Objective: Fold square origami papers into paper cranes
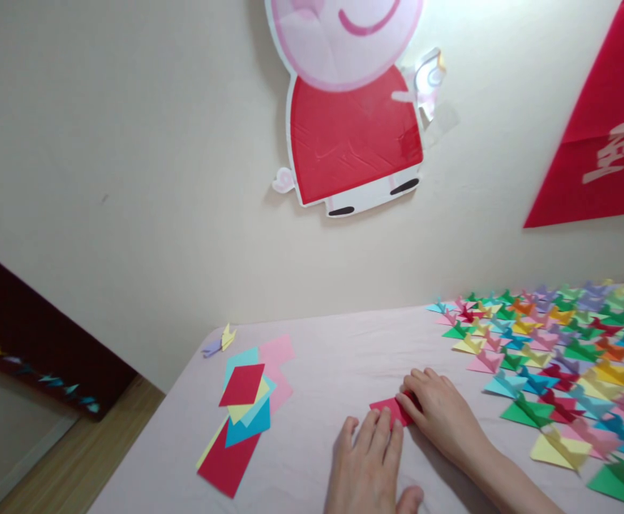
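A small red paper (388,410) lies folded on the pale pink tabletop (333,364). My left hand (368,460) rests flat on the table with its fingertips pressing the paper's near edge, fingers stretched out. Reaching in from the right, my right hand (440,414) lies over the paper's right end, fingers curled down onto it. To the left lies a loose pile of coloured paper squares (245,407), red, blue, yellow and pink.
Several rows of folded paper cranes (558,364) in many colours cover the table's right side. Two small folded pieces (220,341) sit at the far left corner. The table's left edge drops to a wooden floor (76,457). A cartoon pig sticker (352,107) hangs on the wall.
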A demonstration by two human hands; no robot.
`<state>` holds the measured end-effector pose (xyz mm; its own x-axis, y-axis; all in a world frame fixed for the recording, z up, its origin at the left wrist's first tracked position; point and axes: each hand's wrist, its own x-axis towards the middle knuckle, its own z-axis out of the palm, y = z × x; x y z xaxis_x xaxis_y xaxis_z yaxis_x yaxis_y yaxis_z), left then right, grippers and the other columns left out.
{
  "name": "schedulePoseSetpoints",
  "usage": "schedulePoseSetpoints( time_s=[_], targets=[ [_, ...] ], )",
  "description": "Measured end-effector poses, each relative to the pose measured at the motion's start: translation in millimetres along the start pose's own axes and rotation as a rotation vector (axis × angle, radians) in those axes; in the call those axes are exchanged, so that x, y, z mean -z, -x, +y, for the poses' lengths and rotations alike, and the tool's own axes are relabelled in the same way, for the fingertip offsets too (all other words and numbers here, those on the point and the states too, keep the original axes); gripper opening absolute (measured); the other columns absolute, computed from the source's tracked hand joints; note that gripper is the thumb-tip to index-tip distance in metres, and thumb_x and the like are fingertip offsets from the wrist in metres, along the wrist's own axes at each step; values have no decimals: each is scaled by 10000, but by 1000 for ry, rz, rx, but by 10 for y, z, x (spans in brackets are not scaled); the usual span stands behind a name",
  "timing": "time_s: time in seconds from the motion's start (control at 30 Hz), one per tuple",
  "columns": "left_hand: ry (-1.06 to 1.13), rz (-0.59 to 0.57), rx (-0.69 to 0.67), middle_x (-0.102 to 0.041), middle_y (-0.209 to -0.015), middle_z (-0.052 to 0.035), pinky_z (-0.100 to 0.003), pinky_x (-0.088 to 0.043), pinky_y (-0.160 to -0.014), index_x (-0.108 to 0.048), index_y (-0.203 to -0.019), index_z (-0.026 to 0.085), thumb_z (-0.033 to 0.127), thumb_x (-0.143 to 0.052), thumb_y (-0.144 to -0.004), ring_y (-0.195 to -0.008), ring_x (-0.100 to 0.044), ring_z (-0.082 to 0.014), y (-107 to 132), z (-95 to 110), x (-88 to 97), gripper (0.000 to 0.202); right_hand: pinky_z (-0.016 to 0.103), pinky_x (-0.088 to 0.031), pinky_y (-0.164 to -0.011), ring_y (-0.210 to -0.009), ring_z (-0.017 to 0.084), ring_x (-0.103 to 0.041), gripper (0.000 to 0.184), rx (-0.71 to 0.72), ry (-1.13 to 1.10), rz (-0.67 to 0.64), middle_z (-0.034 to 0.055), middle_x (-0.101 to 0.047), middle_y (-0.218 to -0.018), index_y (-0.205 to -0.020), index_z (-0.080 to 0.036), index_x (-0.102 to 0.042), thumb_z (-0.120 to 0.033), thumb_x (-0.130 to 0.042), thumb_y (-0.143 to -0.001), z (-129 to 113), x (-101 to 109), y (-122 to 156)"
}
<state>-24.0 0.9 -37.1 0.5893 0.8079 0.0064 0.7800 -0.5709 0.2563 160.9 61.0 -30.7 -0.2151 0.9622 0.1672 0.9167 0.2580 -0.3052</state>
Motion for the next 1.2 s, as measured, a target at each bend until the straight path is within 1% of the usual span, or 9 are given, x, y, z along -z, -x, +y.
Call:
schedulePoseSetpoints(
  time_s=[0.23,0.3,0.37,0.47,0.57,0.7,0.9,1.07,1.2],
  targets=[
    [-44,49,-5,-400,-1501,-129,-569,-368,-1075,-451,-1440,151,569,-425,-947,-1338,-437,-345,-23,17,-51,647,360,-369,-745,-851,264,-582,192,-5,42,50,62,-669,-836,-766,-208,-620,-203,-497,-913,-30,-27,22],
    [-52,63,-6,-419,-1492,-124,-569,-381,-1065,-477,-1421,158,593,-426,-937,-1330,-446,-345,-28,17,-54,653,350,-370,-736,-840,257,-584,142,-13,-7,57,55,-673,-840,-791,-212,-610,-213,-512,-894,-33,-5,46],
    [-52,79,-10,-428,-1489,-113,-568,-387,-1061,-480,-1420,166,572,-427,-938,-1324,-454,-341,-30,20,-48,633,344,-376,-747,-854,252,-590,60,-32,-86,58,55,-683,-885,-874,-213,-608,-238,-561,-845,-46,31,80],
    [-43,98,-3,-435,-1485,-114,-560,-376,-1075,-478,-1421,153,502,-442,-935,-1324,-454,-334,-30,41,-24,600,361,-380,-808,-949,272,-591,235,-73,-157,40,79,-685,-1018,-992,-210,-603,-249,-602,-760,-95,94,126],
    [-25,83,23,-439,-1480,-137,-572,-350,-1092,-485,-1415,127,478,-460,-926,-1336,-436,-342,-26,79,27,603,386,-371,-849,-1017,293,-572,294,-113,-157,-14,100,-672,-1089,-1020,-197,-606,-225,-570,-729,-150,144,137],
    [11,40,42,-436,-1486,-136,-601,-309,-1107,-475,-1420,132,453,-455,-926,-1351,-414,-341,-14,135,144,589,387,-370,-859,-1024,287,-566,364,-133,-166,-62,91,-668,-1103,-1033,-195,-607,-174,-539,-676,-119,144,113],
    [69,32,63,-473,-1465,-142,-593,-265,-1123,-531,-1360,148,459,-475,-909,-1340,-417,-326,4,203,299,551,336,-407,-825,-958,242,-599,465,-89,-263,-54,46,-699,-1023,-997,-216,-616,-82,-486,-571,90,77,76],
    [90,72,58,-499,-1440,-134,-594,-222,-1135,-525,-1372,193,541,-537,-873,-1318,-429,-339,9,212,287,608,321,-422,-814,-953,232,-622,420,-107,-295,-31,31,-716,-989,-959,-228,-640,-91,-472,-600,105,80,77],
    [65,86,60,-518,-1424,-121,-571,-213,-1151,-528,-1371,201,593,-557,-857,-1303,-445,-325,-4,224,286,647,360,-401,-824,-964,264,-604,318,-141,-292,1,50,-703,-1014,-977,-226,-650,-203,-533,-683,22,64,114]
  ],
)
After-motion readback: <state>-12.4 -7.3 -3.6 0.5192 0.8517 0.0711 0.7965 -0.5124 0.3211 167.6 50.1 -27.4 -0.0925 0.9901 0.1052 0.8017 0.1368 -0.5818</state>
